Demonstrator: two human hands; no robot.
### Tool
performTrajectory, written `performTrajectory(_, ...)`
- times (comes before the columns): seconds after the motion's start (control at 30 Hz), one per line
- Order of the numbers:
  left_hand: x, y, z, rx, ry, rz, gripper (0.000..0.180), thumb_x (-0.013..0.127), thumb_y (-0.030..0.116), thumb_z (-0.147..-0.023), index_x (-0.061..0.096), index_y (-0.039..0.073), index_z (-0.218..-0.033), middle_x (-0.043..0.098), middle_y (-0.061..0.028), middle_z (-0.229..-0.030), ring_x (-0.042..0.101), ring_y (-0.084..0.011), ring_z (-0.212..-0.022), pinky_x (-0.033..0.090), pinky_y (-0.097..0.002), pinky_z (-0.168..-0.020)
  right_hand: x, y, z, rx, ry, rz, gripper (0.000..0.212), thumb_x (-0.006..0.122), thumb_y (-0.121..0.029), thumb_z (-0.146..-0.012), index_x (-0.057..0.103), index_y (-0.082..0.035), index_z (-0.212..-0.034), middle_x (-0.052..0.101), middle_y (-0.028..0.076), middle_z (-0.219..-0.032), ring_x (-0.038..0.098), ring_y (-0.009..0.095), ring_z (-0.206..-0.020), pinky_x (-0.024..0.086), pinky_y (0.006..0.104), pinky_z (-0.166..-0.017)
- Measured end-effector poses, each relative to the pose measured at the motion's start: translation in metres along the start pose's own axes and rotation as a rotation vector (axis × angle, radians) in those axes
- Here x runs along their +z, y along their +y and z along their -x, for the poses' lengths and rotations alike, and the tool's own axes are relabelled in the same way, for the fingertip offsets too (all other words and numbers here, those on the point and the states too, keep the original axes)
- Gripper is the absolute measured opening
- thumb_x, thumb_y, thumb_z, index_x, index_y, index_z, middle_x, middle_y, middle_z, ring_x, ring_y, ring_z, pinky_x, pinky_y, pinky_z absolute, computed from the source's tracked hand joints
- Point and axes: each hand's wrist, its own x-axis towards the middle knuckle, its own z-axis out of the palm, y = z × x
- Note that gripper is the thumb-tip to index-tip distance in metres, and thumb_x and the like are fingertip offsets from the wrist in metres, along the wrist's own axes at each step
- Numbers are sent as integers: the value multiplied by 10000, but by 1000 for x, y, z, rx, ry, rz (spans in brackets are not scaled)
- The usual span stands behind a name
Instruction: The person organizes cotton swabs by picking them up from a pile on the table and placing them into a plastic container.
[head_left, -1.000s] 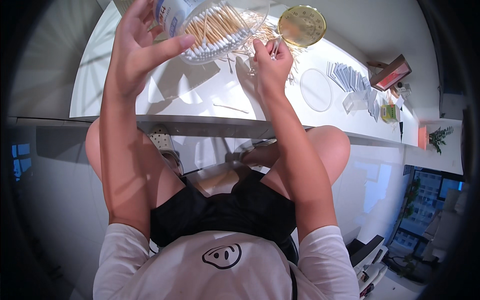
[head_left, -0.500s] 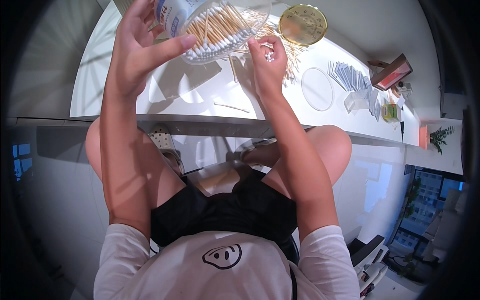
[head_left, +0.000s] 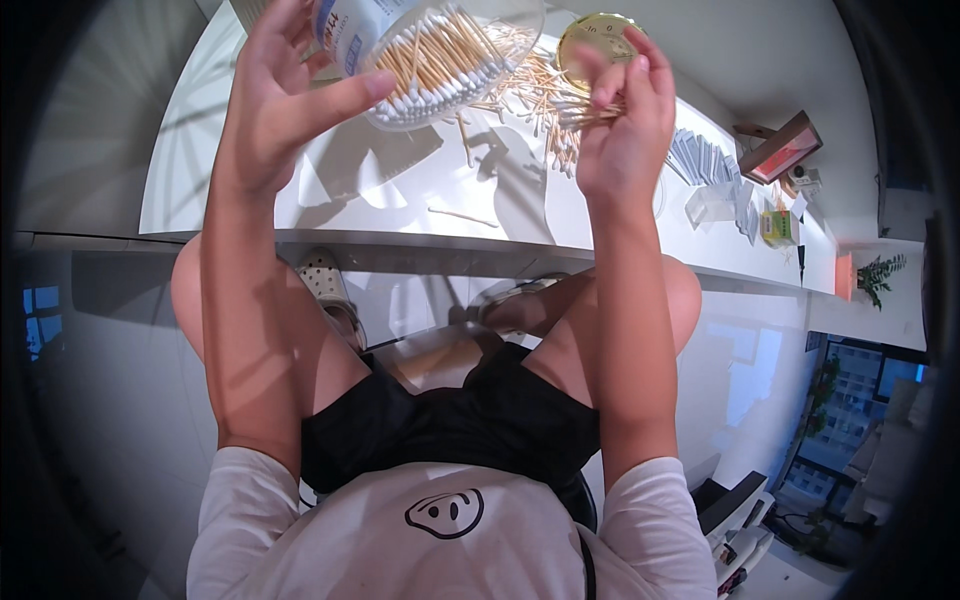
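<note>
My left hand (head_left: 275,95) grips a clear round tub (head_left: 385,122) with a printed label, tilted on its side above the table. Its open mouth shows many packed cotton swabs (head_left: 440,60) with white tips and wooden sticks. To the right, my right hand (head_left: 635,130) is raised over the table, with a small bunch of cotton swabs (head_left: 590,110) held against its palm; its index and middle fingers are partly lifted and slightly blurred. Behind and beside it lies a loose heap of cotton swabs (head_left: 535,85).
A gold-rimmed round dial (head_left: 572,45) stands at the back, partly covered by my right hand. A single swab (head_left: 462,216) lies near the table's front edge. Farther right are fanned grey-blue packets (head_left: 700,158), a clear box (head_left: 710,205), a small yellow-green box (head_left: 778,228) and a framed picture (head_left: 783,150).
My right hand has moved right, away from the tub, and turned its palm up with the swabs in it. It now covers most of the clear ring on the table. The left hand keeps its place.
</note>
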Motion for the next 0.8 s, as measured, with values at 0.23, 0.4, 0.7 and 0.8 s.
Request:
performTrajectory(0.23,9,-9,6,-31,37,-150,999,838,206,-637,380,-42,-1489,499,-163,-1426,480,-273,-1336,328,-390,-1158,4,-45,25,-358,-226,170,235,415,-86,-1046,595,5,-1166,571,27,-716,536,94,-638,426,242,-626)
performTrajectory(0.4,16,-13,11,-181,2,-91,942,757,243,-670,393,-29,-1496,523,-157,-1417,483,-275,-1330,324,-399,-1160,11,-43,32,-778,-303,468,243,484,16,-937,637,-8,-1125,554,21,-674,499,94,-549,385,230,-517)
performTrajectory(0.7,35,-8,14,-236,-24,27,964,772,256,-650,397,-25,-1493,524,-148,-1408,490,-267,-1314,340,-389,-1145,20,-13,22,-1278,-364,1074,348,699,-147,-635,717,-147,-982,522,-39,-695,523,138,-596,393,279,-499)
performTrajectory(0.8,38,-9,16,-249,-14,36,967,780,249,-653,394,-25,-1495,518,-153,-1406,487,-267,-1319,344,-389,-1144,25,-10,22,-1123,-387,1298,246,682,-173,-668,697,-139,-911,607,-9,-772,624,190,-729,476,322,-587)
